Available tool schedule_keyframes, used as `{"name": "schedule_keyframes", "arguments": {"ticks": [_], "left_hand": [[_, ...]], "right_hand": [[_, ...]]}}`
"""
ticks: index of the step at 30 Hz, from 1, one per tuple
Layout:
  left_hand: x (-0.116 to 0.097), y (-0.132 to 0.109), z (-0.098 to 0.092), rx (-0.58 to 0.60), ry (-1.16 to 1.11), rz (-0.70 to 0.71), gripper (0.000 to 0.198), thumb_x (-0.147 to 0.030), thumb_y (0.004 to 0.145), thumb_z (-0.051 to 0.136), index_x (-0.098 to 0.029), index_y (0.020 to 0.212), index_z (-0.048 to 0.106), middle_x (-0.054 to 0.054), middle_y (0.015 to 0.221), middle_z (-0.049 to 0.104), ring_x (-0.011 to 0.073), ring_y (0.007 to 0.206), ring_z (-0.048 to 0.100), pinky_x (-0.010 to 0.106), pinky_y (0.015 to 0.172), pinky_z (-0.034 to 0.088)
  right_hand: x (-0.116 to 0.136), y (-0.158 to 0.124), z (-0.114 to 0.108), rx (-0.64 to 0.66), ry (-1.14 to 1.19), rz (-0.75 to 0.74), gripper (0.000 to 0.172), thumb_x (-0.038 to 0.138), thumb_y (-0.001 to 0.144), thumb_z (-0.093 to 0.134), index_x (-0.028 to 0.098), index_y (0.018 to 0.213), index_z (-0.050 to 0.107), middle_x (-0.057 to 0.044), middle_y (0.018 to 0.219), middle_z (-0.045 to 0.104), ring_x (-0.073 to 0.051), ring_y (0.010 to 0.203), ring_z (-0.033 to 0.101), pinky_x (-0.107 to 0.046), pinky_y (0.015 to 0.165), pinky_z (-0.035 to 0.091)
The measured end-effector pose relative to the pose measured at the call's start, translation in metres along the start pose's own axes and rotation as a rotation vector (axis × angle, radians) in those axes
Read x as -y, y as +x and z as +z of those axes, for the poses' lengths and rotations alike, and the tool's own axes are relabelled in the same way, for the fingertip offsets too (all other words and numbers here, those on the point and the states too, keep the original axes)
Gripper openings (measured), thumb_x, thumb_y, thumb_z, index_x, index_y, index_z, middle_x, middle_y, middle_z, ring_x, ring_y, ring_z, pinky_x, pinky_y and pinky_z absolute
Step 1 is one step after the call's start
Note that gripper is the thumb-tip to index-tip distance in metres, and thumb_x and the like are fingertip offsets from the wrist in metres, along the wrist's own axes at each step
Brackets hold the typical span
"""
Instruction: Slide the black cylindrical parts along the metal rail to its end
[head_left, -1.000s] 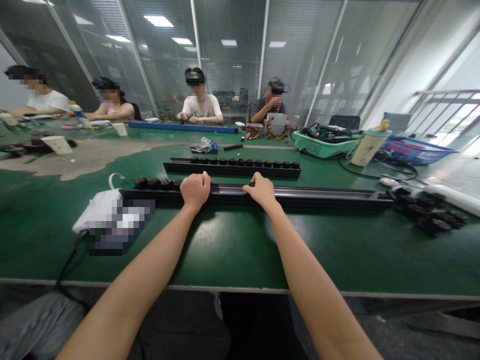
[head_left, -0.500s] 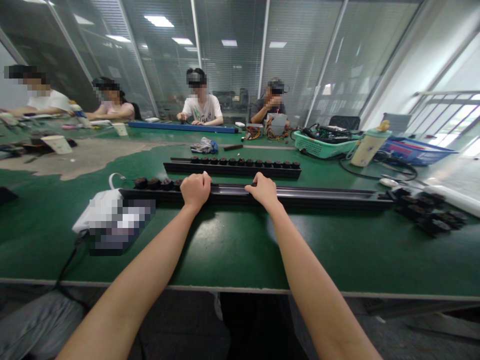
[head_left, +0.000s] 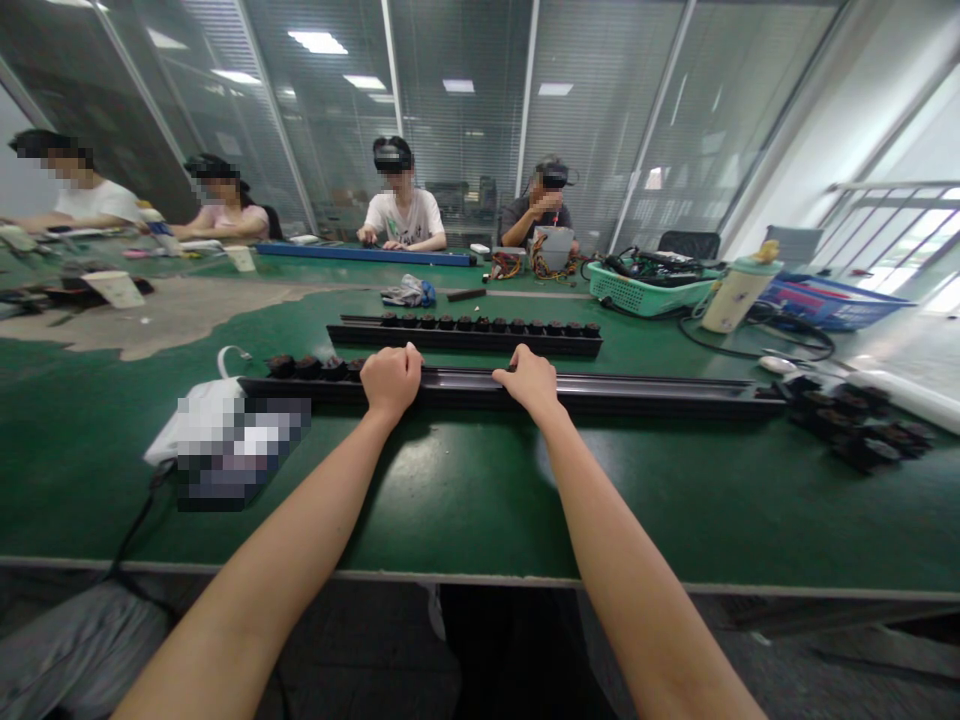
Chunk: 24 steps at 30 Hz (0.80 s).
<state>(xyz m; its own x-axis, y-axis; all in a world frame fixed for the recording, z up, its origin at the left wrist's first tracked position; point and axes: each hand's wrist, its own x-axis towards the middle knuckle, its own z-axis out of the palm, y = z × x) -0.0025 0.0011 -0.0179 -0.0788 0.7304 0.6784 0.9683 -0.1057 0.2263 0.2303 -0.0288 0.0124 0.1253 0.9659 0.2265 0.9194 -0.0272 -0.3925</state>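
Observation:
A long black channel rail (head_left: 652, 390) lies across the bench before me. Several black round-faced modules (head_left: 307, 367) sit in its left end. My left hand (head_left: 392, 380) is closed over the rail just right of these, its fingertips hidden behind the far side. Further right, my right hand (head_left: 531, 380) is closed at the channel, the thumb pointing left. A small dark piece, mostly covered, shows between its thumb and fingers and looks like one of the modules. Behind stands a shorter black rail (head_left: 465, 340) with a row of such modules.
Loose black modules (head_left: 874, 430) lie at the right. A white box (head_left: 196, 420) and a blurred-out flat item (head_left: 240, 465) are by the rail's left end. Further back are a green basket (head_left: 652, 298), a yellow bottle (head_left: 739, 295) and a cloth (head_left: 409, 291). Several people sit across the bench.
My right hand has shifted very slightly to the right along the rail. My left hand and both rails look unmoved.

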Motion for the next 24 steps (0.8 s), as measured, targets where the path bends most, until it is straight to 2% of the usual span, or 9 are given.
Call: {"name": "schedule_keyframes", "arguments": {"ticks": [24], "left_hand": [[-0.0006,0.0003,0.0004,-0.015,-0.004,0.002,0.063,-0.038,0.105,0.026,-0.02,0.084,0.083,0.012,0.086,0.075,0.0247,0.081,0.066,0.036,0.075,0.042]], "right_hand": [[-0.001,-0.0007,-0.0001,-0.016,-0.003,0.043,0.029,0.038,0.089,0.061,0.02,0.11,0.062,-0.013,0.111,0.075,-0.031,0.109,0.068,-0.038,0.089,0.046]]}}
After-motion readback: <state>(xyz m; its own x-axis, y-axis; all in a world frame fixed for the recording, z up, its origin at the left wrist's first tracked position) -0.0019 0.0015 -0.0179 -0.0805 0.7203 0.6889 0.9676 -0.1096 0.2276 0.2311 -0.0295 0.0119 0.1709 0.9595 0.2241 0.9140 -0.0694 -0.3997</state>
